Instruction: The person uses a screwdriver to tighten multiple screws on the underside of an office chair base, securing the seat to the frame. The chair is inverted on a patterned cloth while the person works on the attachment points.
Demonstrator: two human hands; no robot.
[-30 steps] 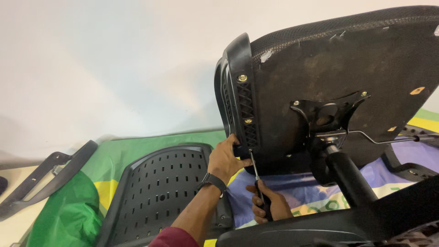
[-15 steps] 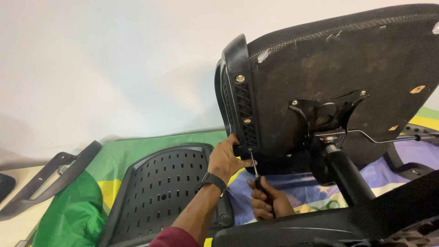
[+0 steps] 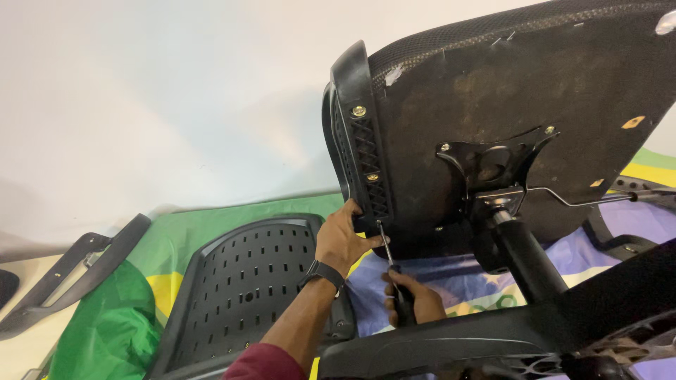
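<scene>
The upturned black fabric-covered office chair seat [image 3: 521,119] is being steadied by the left hand [image 3: 343,238], clasped on the black plastic armrest bracket [image 3: 365,151]. Below it, a black-handled screwdriver [image 3: 393,278] is being gripped by the right hand [image 3: 414,301], driving the lowest fastening; two brass bolts above appear seated.

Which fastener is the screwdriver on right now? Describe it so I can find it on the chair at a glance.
Start at the upturned chair seat and find the black armrest bracket bolted along its left edge. Two brass bolts show on that bracket, an upper bolt and a middle bolt. The screwdriver points at a third spot below both, at the bracket's bottom end beside the left hand; the fastener itself is hidden.
</scene>
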